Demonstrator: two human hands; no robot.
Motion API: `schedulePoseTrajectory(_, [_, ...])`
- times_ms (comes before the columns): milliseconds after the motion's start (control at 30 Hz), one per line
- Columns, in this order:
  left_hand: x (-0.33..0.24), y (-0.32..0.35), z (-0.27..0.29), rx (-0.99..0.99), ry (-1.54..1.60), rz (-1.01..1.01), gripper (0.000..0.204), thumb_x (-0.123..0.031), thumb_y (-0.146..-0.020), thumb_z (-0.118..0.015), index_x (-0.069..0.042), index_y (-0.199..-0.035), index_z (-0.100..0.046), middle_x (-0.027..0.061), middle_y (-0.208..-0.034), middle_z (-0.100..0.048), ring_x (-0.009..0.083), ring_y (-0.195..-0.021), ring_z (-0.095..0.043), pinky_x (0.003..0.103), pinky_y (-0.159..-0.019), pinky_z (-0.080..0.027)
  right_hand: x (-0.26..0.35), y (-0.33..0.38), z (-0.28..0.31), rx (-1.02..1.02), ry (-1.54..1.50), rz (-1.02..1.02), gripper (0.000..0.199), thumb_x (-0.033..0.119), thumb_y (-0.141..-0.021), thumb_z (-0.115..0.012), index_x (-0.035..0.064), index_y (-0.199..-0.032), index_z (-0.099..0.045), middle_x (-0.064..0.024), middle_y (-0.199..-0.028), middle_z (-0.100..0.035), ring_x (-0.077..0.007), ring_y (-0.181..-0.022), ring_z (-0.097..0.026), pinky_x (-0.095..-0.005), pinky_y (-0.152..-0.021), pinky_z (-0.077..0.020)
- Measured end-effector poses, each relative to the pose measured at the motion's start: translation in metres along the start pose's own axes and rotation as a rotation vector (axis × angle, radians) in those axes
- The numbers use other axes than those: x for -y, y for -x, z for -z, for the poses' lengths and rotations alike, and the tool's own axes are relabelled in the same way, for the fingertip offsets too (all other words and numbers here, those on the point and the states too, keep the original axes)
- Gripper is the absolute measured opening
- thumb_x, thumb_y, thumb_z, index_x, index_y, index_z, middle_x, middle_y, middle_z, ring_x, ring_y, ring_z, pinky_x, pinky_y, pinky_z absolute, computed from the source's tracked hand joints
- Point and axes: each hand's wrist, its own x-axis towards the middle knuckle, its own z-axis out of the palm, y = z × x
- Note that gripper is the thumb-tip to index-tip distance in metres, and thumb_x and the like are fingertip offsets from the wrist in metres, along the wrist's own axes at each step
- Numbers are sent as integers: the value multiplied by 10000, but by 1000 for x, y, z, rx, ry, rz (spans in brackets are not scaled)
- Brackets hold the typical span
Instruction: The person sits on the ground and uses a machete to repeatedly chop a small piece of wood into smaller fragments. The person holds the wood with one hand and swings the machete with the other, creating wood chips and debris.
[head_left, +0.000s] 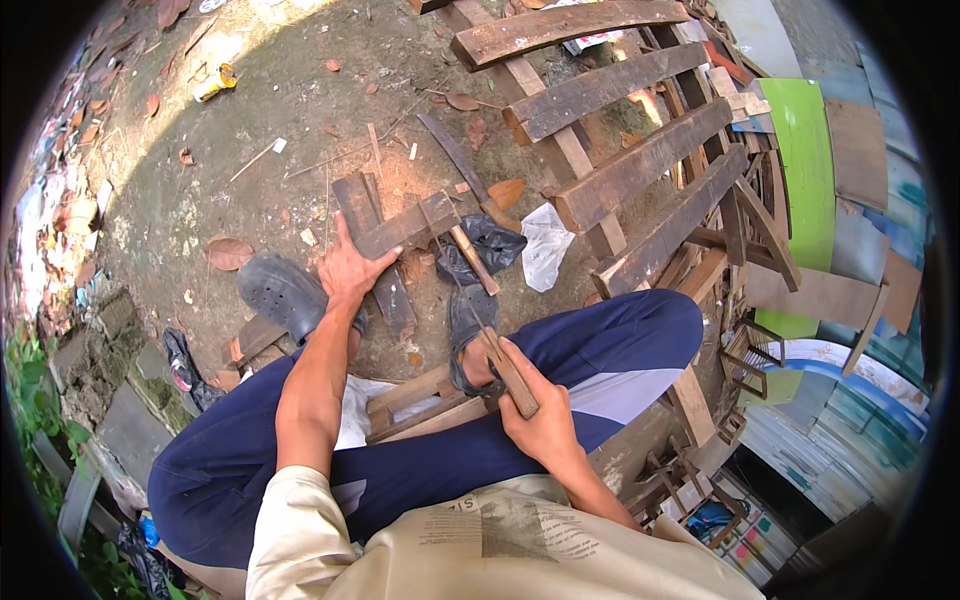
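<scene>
A short wooden board [405,226] lies slanting across another dark wooden piece [392,295] on the ground. My left hand [348,270] grips its left end, thumb along the near edge and index finger stretched past the end. My right hand [538,410] is closed around the wooden handle of a saw [512,378]. The saw's thin blade, seen nearly edge-on, runs up to the board's right part; whether its teeth touch the wood I cannot tell. Beside the blade lies a tool with a wooden handle [474,262], its head unclear. Farther off rests a machete [452,152].
A slatted wooden frame [640,170] stands at the right, close to my knee. Black plastic [485,245] and a white plastic scrap [546,245] lie by my shoe. A yellow cup [214,83] and dry leaves [229,252] are on the ground. Sawdust surrounds the board.
</scene>
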Motion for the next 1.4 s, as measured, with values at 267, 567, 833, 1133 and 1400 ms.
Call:
schedulePoseTrajectory(267, [0,-1,-6,-31,31,-11,1393,-799,-670,-778,-41,-1657,-152,259,-1225,-709,411,-1129,-692,518,-1047,-439,-18,-89,-44,97,196,-135,718,32,-856,-642,167,-1543,-482,-292,-1178,-685,-506,-1041,-637,-496,-900,-572])
schedulePoseTrajectory(567, [-14,-1,4,99,34,10,1391,-788,-677,-777,-39,-1659,-136,258,-1206,-717,404,-1102,-703,520,-1025,-457,-26,-112,-55,-10,66,-94,693,-8,-853,-653,127,-1519,-512,-278,-1205,-697,-451,-1115,-663,-452,-932,-567])
schedulePoseTrajectory(833, [1,-7,-7,-28,-21,1,1375,-791,-689,-765,-45,-1661,-141,243,-1145,-742,410,-1067,-716,531,-1023,-463,-14,6,-2,-22,14,121,818,-61,-791,-700,134,-1552,-473,-300,-1244,-674,-463,-1108,-679,-466,-948,-579])
schedulePoseTrajectory(1133, [-3,-6,1,-4,-56,13,1382,-817,-687,-746,-54,-1665,-137,236,-1136,-743,408,-1055,-720,530,-1026,-471,-2,-12,-11,18,57,-28,694,56,-854,-683,119,-1521,-503,-304,-1031,-701,-467,-958,-706,-470,-833,-582])
schedulePoseTrajectory(1400, [-14,0,3,39,25,-15,1386,-805,-670,-768,-54,-1661,-156,242,-1221,-716,399,-1125,-696,527,-1073,-435,-36,-119,-57,-29,74,-67,616,61,-884,-658,86,-1488,-536,-303,-1220,-679,-482,-1138,-643,-414,-903,-573])
